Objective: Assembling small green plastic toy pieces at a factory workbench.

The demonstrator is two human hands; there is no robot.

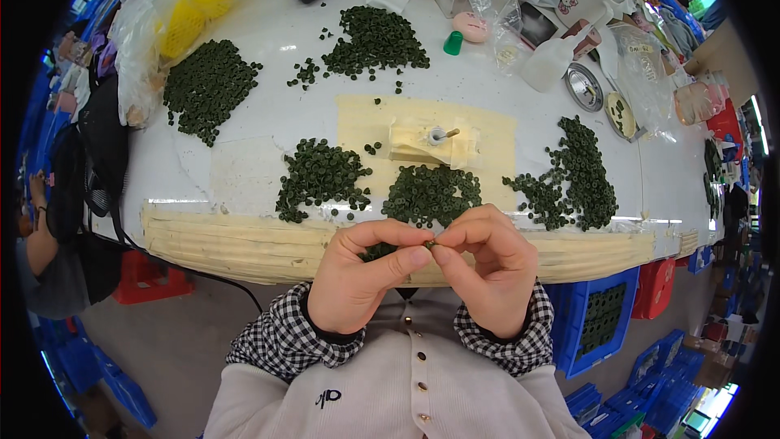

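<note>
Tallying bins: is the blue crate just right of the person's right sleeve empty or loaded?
Loaded: dark green pieces show inside the blue crate; cannot tell how deep they go.

Your left hand (355,276) and right hand (494,272) meet over the taped front edge (219,242) of the counter (284,110), your fingers (388,232) pinching a tiny dark piece (430,245) between them. Just beyond lies a heap (431,193) of small dark-green round pieces; you have a second heap (321,177) to its left, a third (587,175) to the right and two more farther back. Behind the nearest, a tape-wrapped block (410,145) bears a short peg (447,134). Below the counter on your right, a blue crate (569,341) holds dark pieces (601,321).
</note>
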